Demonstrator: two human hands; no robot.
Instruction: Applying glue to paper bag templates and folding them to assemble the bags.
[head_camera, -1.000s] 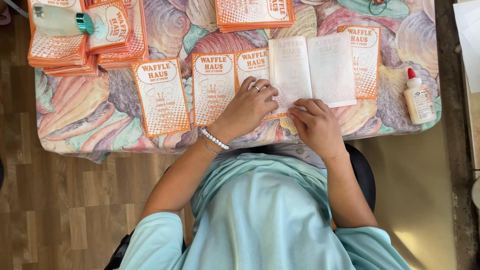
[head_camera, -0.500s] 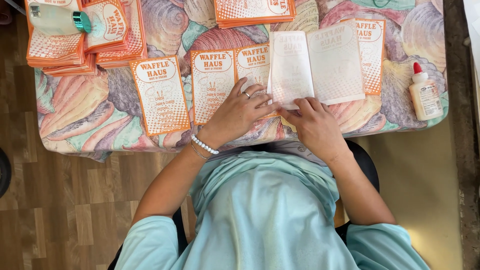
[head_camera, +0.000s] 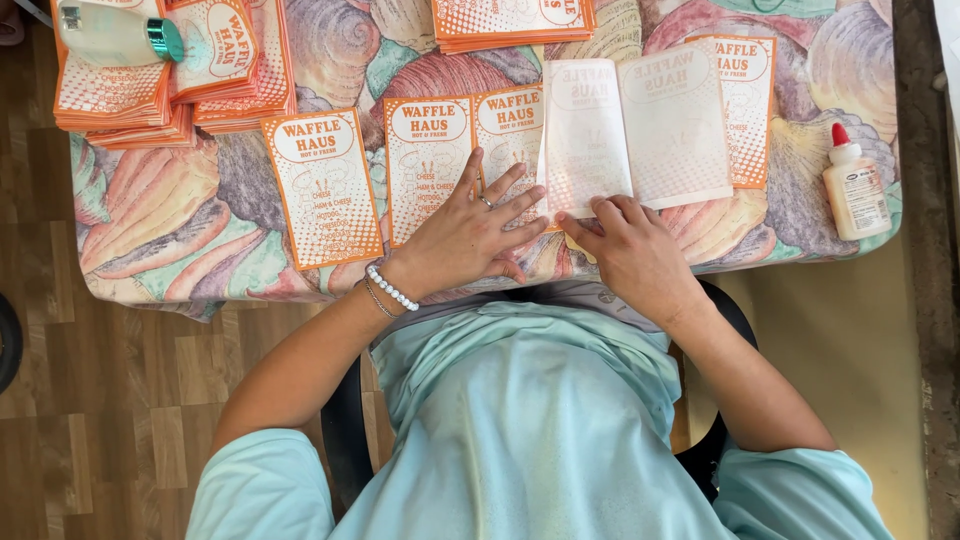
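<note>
On the table edge, near the person's chest: both hands are lying flat on printed paper sheets.
Left hand (head_camera: 468, 235): it is resting palm down with fingers spread wide, pressing on the orange menu sheets (head_camera: 470, 150) that are lying side by side; a ring and a bead bracelet are showing on it.
Right hand (head_camera: 632, 250): it is lying flat, fingers held together and pointing left, pressing the lower edge of the pale sheet; it is pinching nothing.
Pale sheet (head_camera: 640, 130): it is lying face down and opened out, just right of the left hand, its far corner overlapping another orange sheet (head_camera: 752, 110).
Single orange sheet (head_camera: 323, 188): it is lying apart, left of the left hand.
Glue bottle (head_camera: 855, 185): it is lying near the right table edge, red cap pointing away, well apart from both hands.
Stacks of orange sheets (head_camera: 160, 70): they are sitting at the far left corner, a pale bottle with a teal cap (head_camera: 115, 35) lying on them.
Further stack (head_camera: 512, 22): it is sitting at the far edge.
Tablecloth (head_camera: 180, 220): it is showing a shell pattern.
</note>
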